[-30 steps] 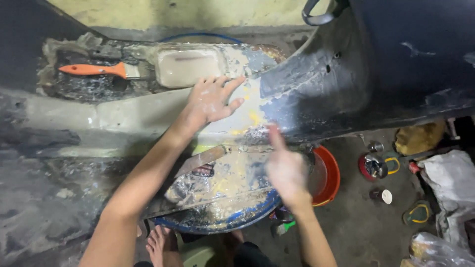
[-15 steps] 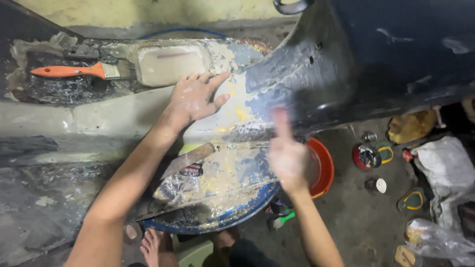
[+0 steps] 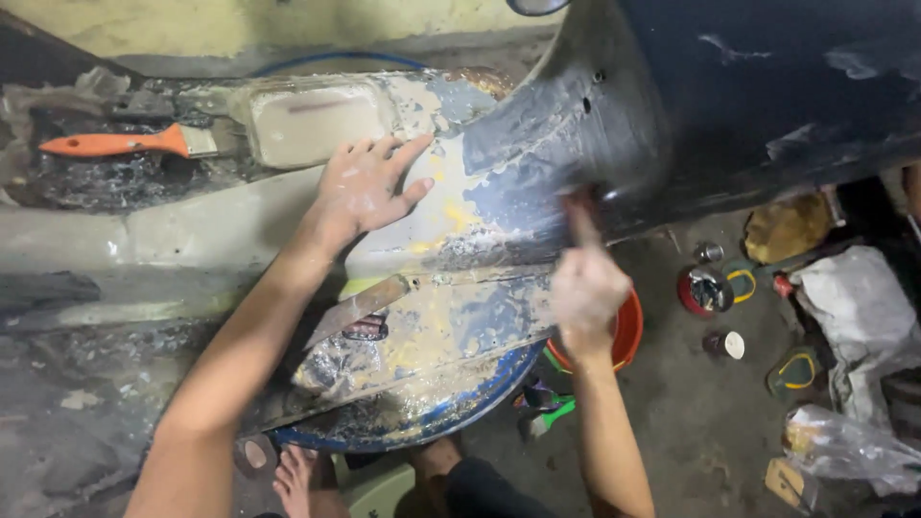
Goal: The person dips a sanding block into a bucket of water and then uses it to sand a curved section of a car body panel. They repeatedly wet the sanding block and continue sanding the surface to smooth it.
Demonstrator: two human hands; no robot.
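Dark panel (image 3: pixel 537 144), hands (image 3: pixel 369 187) along its edge

Vehicle body workshop — filler-smeared panel (image 3: pixel 460 221), putty knife (image 3: pixel 125 143), cans on floor (image 3: pixel 705 290).

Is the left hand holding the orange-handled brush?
No, the left hand lies flat with spread fingers on the grey panel, while the orange-handled brush lies apart, untouched, further to the left.
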